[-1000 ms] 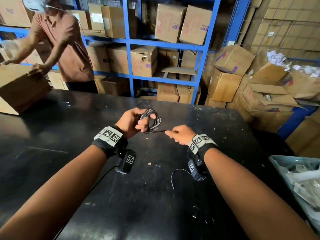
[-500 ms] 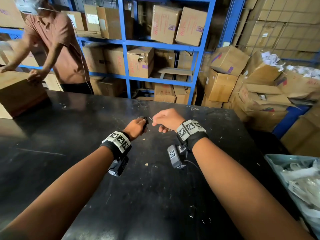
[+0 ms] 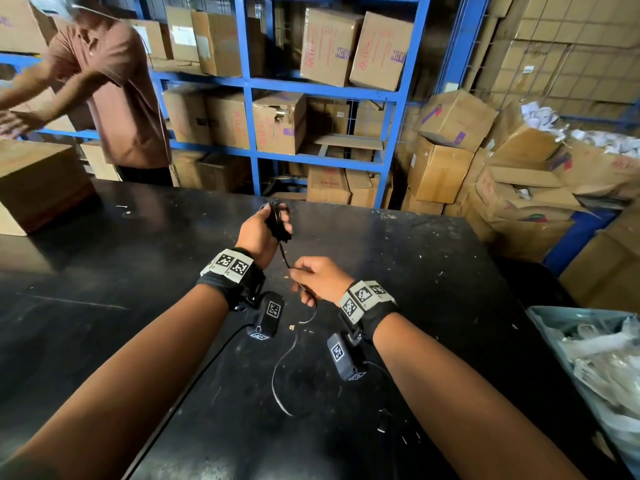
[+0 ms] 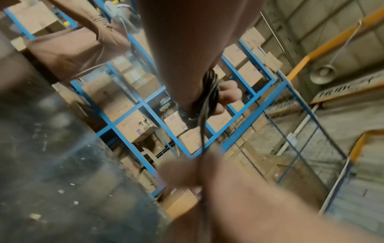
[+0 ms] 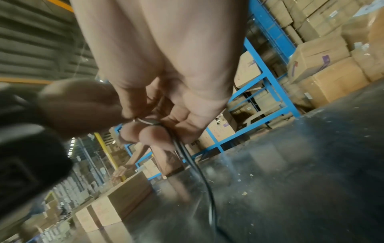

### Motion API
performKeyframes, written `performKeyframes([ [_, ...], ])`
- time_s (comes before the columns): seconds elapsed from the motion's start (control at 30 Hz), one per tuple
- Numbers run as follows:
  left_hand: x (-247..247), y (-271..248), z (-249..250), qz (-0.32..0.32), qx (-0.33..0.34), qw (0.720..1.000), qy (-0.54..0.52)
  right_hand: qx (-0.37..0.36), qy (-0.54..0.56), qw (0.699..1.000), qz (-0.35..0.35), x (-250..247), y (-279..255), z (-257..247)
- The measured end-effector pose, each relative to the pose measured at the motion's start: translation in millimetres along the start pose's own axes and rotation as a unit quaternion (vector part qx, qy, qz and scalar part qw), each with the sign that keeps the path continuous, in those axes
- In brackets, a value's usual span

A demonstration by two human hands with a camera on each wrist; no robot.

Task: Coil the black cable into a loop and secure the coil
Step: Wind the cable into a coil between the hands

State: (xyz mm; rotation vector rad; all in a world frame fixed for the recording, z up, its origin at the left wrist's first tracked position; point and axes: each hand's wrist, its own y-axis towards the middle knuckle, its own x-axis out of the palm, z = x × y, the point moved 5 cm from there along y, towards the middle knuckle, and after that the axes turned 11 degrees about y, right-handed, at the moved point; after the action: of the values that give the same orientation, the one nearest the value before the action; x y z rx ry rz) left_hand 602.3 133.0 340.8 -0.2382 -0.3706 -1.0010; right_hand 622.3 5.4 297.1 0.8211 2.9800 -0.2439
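My left hand (image 3: 268, 226) grips a bunched coil of thin black cable (image 3: 278, 223) above the black table (image 3: 433, 271); the left wrist view shows the coil (image 4: 209, 92) pressed between palm and curled fingers. One strand runs down from the coil to my right hand (image 3: 313, 278), which pinches the cable's free part close below and to the right. In the right wrist view the cable (image 5: 193, 164) passes under the curled fingers (image 5: 153, 136) and trails down. The loose tail (image 3: 278, 379) curves over the table between my forearms.
A cardboard box (image 3: 38, 181) sits on the table's far left, with another person (image 3: 114, 95) bending over it. Blue shelving (image 3: 256, 150) with cartons stands behind the table. Piled cartons (image 3: 519, 174) fill the right side. A bin of plastic-wrapped items (image 3: 602, 362) sits at the lower right.
My right hand has come back down from beside the coil, drawing a strand toward me. The left hand has lifted and moved further away. The person at the left has shifted.
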Motion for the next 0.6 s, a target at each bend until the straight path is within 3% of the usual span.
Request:
performKeyframes([
  [0.13,18,-14,9,-0.081,-0.015,0.996,-0.027,0.024,0.007,1.000,0.001,-15,-4,19],
  [0.37,29,-28,15,-0.209,-0.019,0.975,0.068,0.028,-0.115,0.989,0.088,-68,-8,15],
  [0.5,26,-32,-5,-0.270,-0.037,0.923,0.273,-0.003,-0.297,0.937,0.185,-107,-6,-13],
  [0.6,19,-31,-25,-0.245,-0.037,0.873,0.420,-0.026,-0.319,0.916,0.241,-123,-1,-38],
])
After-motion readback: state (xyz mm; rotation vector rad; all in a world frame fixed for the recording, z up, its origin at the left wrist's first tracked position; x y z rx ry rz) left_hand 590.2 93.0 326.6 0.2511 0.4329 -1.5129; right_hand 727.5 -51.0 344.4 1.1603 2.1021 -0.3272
